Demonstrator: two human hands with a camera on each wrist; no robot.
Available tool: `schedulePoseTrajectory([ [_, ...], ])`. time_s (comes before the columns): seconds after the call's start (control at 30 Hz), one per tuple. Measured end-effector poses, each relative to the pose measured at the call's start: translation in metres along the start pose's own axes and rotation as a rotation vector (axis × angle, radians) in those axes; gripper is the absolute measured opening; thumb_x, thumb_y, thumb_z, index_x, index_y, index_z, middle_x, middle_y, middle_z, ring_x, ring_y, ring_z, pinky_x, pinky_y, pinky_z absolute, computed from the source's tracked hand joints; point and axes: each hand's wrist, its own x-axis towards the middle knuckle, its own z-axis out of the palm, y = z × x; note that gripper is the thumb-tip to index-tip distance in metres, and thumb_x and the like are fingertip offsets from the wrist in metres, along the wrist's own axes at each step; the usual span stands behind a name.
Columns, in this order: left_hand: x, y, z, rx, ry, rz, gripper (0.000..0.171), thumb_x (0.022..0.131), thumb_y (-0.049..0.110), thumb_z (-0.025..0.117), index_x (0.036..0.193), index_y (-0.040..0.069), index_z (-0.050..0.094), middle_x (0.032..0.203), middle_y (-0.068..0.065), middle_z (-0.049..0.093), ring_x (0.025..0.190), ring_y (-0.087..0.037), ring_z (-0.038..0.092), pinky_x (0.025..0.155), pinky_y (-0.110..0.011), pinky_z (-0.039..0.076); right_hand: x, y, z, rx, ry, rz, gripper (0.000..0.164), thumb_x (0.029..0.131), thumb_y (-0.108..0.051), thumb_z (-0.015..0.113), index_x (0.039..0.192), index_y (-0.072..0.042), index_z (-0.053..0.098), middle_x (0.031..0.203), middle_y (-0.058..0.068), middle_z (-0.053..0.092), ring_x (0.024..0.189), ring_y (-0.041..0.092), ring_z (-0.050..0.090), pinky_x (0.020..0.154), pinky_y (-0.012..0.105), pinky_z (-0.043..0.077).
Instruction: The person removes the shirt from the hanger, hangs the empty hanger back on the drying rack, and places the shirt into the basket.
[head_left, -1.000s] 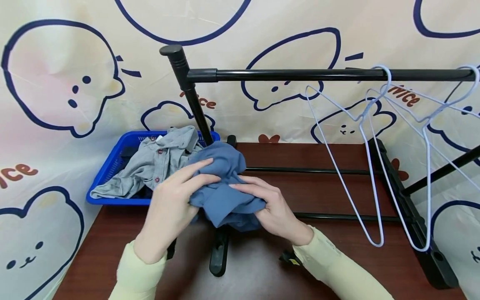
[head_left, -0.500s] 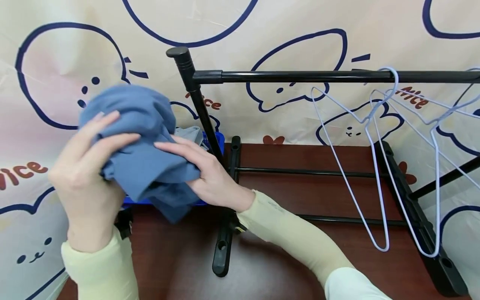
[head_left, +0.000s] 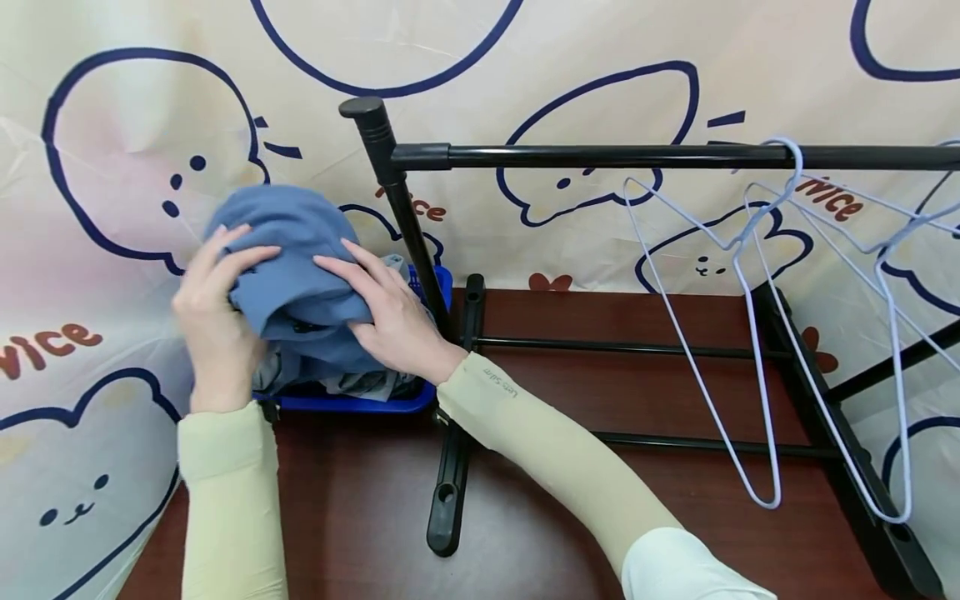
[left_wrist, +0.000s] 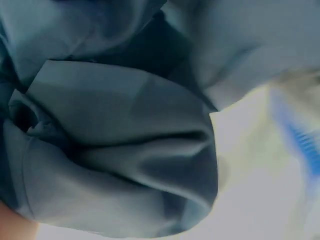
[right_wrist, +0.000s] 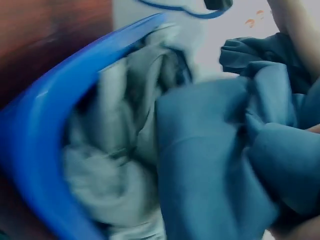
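Both hands hold a bunched-up blue garment (head_left: 292,250) over the left part of the blue plastic basket (head_left: 352,406). My left hand (head_left: 221,308) grips its left side, fingers bent over the top. On the right side, my right hand (head_left: 390,312) holds it with fingers spread across the cloth. What kind of garment it is stays hidden in the folds. Pale grey-blue clothing (right_wrist: 125,150) lies in the basket beneath, as the right wrist view shows. Blue folds (left_wrist: 130,115) fill most of the left wrist view.
A black clothes rack (head_left: 570,157) stands right of the basket, its left post (head_left: 408,217) close by the basket's edge. Pale blue wire hangers (head_left: 757,350) hang from its right part. The brown tabletop (head_left: 360,517) meets a printed backdrop (head_left: 450,50).
Both hands have carried the blue garment leftward from in front of the rack post to over the basket. In the last half second it has shifted slightly right and down toward the grey-blue clothing.
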Motion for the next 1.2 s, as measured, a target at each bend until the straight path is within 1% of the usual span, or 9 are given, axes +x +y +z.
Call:
schedulePoseTrajectory([
  [0.1,-0.019,-0.028,0.013,0.004,-0.151,-0.084,0.028,0.09,-0.004,0.066,0.11,0.011,0.079,0.132,-0.011,0.066,0.135,-0.034,0.05,0.113,-0.044,0.034,-0.005,0.017,0.01,-0.074,-0.048,0.074,0.074,0.094,-0.003,0.065,0.158,-0.029,0.037,0.168,0.001,0.013,0.151,0.016,0.015,0.12,0.037,0.013],
  [0.2,-0.031,-0.045,0.018,0.031,-0.336,-0.169,0.032,0.092,-0.001,0.066,0.12,0.01,0.075,0.133,-0.017,0.064,0.135,-0.041,0.048,0.115,-0.049,0.03,-0.01,0.027,0.018,-0.148,-0.081,0.106,0.072,0.097,-0.01,0.066,0.159,-0.029,0.035,0.168,0.007,0.015,0.151,0.026,0.021,0.119,0.045,0.02],
  [0.33,-0.033,-0.056,0.011,0.017,-0.616,-0.287,0.047,0.094,0.006,0.065,0.14,0.01,0.062,0.142,-0.024,0.055,0.139,-0.047,0.039,0.116,-0.057,0.023,-0.014,0.031,0.026,-0.236,-0.117,0.151,0.071,0.098,-0.019,0.066,0.16,-0.03,0.033,0.167,0.008,0.019,0.147,0.033,0.029,0.115,0.05,0.029],
  [0.43,-0.029,-0.056,-0.002,-0.052,-0.763,-0.366,0.068,0.091,0.01,0.069,0.155,0.015,0.046,0.155,-0.024,0.039,0.143,-0.047,0.03,0.113,-0.065,0.02,-0.015,0.032,0.03,-0.283,-0.154,0.186,0.072,0.098,-0.023,0.065,0.161,-0.032,0.03,0.167,0.006,0.02,0.147,0.034,0.03,0.114,0.051,0.03],
  [0.53,-0.021,-0.048,-0.015,-0.121,-0.829,-0.434,0.084,0.09,0.019,0.073,0.162,0.024,0.031,0.165,-0.019,0.021,0.149,-0.045,0.017,0.111,-0.072,0.013,-0.015,0.034,0.034,-0.295,-0.188,0.213,0.074,0.098,-0.027,0.063,0.162,-0.034,0.027,0.168,0.006,0.019,0.147,0.037,0.028,0.114,0.053,0.03],
  [0.6,-0.016,-0.041,-0.017,-0.128,-0.849,-0.451,0.083,0.094,0.031,0.071,0.164,0.026,0.025,0.168,-0.018,0.012,0.151,-0.046,0.004,0.11,-0.075,0.005,-0.015,0.036,0.035,-0.294,-0.2,0.233,0.075,0.098,-0.029,0.063,0.162,-0.035,0.024,0.168,0.005,0.017,0.148,0.039,0.026,0.114,0.054,0.029],
  [0.7,-0.015,-0.034,-0.008,-0.023,-0.875,-0.486,0.076,0.1,0.052,0.058,0.164,0.029,0.023,0.169,-0.017,0.003,0.151,-0.046,-0.009,0.104,-0.08,-0.002,-0.017,0.04,0.039,-0.307,-0.215,0.257,0.077,0.098,-0.032,0.063,0.163,-0.035,0.021,0.168,0.006,0.015,0.149,0.041,0.023,0.116,0.054,0.024],
  [0.9,-0.036,-0.043,0.02,0.134,-0.948,-0.63,0.077,0.102,0.07,0.023,0.164,0.024,0.02,0.168,-0.021,-0.006,0.147,-0.051,-0.015,0.092,-0.088,-0.004,-0.022,0.046,0.05,-0.422,-0.3,0.337,0.083,0.098,-0.045,0.061,0.164,-0.034,0.013,0.17,0.002,0.009,0.15,0.043,0.018,0.117,0.054,0.021],
  [1.2,-0.063,-0.062,0.042,0.139,-1.052,-0.726,0.082,0.099,0.074,0.011,0.165,0.025,0.013,0.167,-0.021,-0.012,0.146,-0.05,-0.021,0.089,-0.09,-0.005,-0.023,0.055,0.065,-0.662,-0.378,0.401,0.083,0.096,-0.062,0.054,0.164,-0.037,0.013,0.169,-0.004,0.012,0.151,0.038,0.018,0.118,0.049,0.02],
])
